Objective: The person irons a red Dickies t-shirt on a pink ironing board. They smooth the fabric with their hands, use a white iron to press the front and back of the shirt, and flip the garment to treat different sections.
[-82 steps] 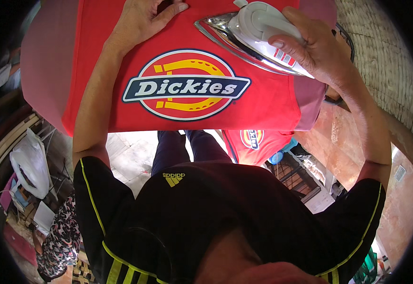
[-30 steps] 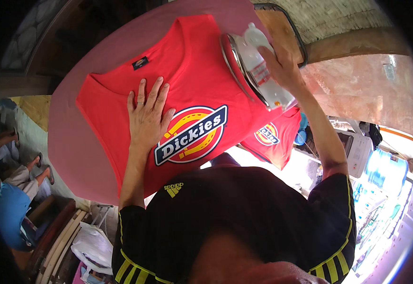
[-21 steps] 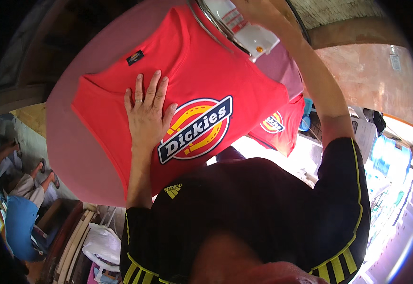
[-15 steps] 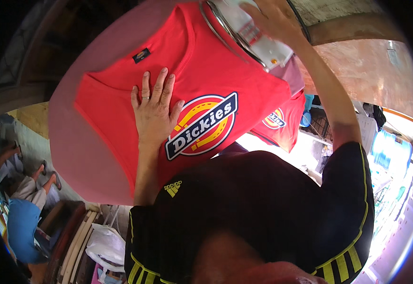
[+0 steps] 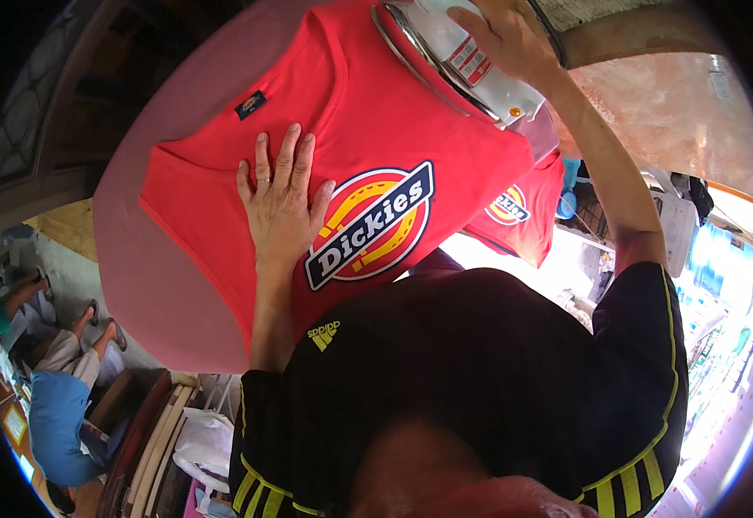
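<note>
A red sleeveless shirt (image 5: 212, 186) with a large round printed emblem lies spread over a padded pink ironing board (image 5: 126, 250). My left hand (image 5: 283, 198) rests flat on the shirt, fingers stretched and slightly apart, just left of the emblem. It wears a ring. At the far right of the shirt, my right hand (image 5: 514, 43) is wrapped round a white clothes iron (image 5: 480, 65) with a shiny metal edge. The iron's soleplate lies along the shirt's far side, its underside hidden. A dark cord (image 5: 551, 30) runs beside my right wrist.
Red cloth with a smaller emblem (image 5: 508, 205) hangs off the board's right side. To the left, on the floor, is a person in blue (image 5: 61, 423). Stacked boards (image 5: 148, 449) and a white plastic bag (image 5: 204, 445) are at the lower left. A wooden surface (image 5: 678, 112) is beyond my right arm.
My right hand and the iron have shifted slightly to the right and nearer. My left hand stays flat at the same place on the shirt. The whole view has tilted a little.
</note>
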Available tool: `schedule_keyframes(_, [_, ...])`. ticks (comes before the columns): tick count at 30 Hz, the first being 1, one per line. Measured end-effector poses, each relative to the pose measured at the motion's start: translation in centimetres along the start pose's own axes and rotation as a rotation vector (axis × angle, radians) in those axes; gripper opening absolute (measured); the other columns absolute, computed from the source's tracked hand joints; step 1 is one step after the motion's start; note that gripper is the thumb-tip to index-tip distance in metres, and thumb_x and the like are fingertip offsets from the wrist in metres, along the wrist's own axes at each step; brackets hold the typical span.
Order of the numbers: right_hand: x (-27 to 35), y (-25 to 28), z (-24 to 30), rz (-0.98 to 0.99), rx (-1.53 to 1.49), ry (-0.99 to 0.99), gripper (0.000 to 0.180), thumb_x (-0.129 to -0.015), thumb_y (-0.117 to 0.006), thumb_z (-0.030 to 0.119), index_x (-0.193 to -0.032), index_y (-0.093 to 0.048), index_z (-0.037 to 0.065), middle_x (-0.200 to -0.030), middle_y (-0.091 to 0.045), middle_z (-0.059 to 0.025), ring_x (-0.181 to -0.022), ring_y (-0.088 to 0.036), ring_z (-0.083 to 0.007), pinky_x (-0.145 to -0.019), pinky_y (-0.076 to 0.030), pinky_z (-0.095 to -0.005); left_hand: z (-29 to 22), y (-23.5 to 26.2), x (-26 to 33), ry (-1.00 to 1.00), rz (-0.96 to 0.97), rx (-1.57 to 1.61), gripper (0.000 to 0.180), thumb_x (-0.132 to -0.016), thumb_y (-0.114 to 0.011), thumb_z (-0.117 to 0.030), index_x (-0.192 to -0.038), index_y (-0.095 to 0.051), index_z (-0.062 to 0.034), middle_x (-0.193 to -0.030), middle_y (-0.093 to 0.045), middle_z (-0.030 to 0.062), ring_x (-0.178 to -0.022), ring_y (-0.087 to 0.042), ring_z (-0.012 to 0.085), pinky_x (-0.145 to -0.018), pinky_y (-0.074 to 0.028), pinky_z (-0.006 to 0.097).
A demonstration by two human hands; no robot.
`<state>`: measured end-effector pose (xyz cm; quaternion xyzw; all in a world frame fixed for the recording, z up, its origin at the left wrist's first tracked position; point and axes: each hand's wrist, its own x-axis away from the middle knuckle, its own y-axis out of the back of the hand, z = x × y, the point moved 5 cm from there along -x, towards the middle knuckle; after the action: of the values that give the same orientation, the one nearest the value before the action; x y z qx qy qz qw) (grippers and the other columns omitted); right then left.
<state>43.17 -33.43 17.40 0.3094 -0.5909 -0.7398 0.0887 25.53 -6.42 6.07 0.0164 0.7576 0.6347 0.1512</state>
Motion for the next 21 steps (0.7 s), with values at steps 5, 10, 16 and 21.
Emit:
schedule_keyframes(5, [3.0, -2.3, -2.1, -0.438, 0.755, 0.553, 0.044, -0.098, -0.053, 0.037, -0.130, -0.057, 0.008, -0.099, -0.066, -0.0195, -0.089, -0.064, -0.0364, -0.078, -0.050, -0.0454, -0.4, 0.0, -0.2, -0.030, -0.035, -0.007, 0.062, -0.094, -0.051, -0.047, -0.148, -0.041, -0.0185, -0.156, -0.035, -0.0012, -0.144, -0.029, 0.0322, -0.110, -0.027, 0.060])
schedule_keyframes(10, [1.5, 0.7, 0.1, -0.008, -0.013, 0.243, 0.037, -0.095, -0.059, 0.030, -0.123, -0.058, 0.005, -0.110, -0.061, -0.0220, -0.102, -0.059, -0.0379, -0.086, -0.046, -0.0456, -0.5, 0.0, 0.1, -0.006, -0.042, 0.001, 0.061, -0.093, -0.052, -0.046, -0.147, -0.042, -0.0184, -0.155, -0.036, -0.0007, -0.144, -0.029, 0.0317, -0.113, -0.023, 0.057])
schedule_keyframes(16, [3.5, -2.1, 0.8, 0.269, -0.390, -0.069, 0.040, -0.099, -0.054, 0.037, -0.125, -0.058, 0.008, -0.091, -0.068, -0.0199, -0.075, -0.067, -0.0317, -0.073, -0.051, -0.0397, -0.6, 0.2, 0.1, -0.003, -0.081, -0.001, 0.063, -0.090, -0.058, -0.042, -0.146, -0.043, -0.0193, -0.154, -0.037, -0.0014, -0.143, -0.031, 0.0309, -0.114, -0.022, 0.055])
schedule_keyframes(21, [4.0, -0.7, 3.1, 0.261, -0.253, 0.141, 0.044, -0.099, -0.054, 0.039, -0.126, -0.058, 0.004, -0.092, -0.068, -0.0199, -0.077, -0.065, -0.0329, -0.074, -0.050, -0.0412, -0.5, 0.2, 0.5, -0.005, -0.108, -0.012, 0.062, -0.091, -0.057, -0.043, -0.147, -0.042, -0.0222, -0.155, -0.036, -0.0030, -0.143, -0.031, 0.0292, -0.115, -0.022, 0.052])
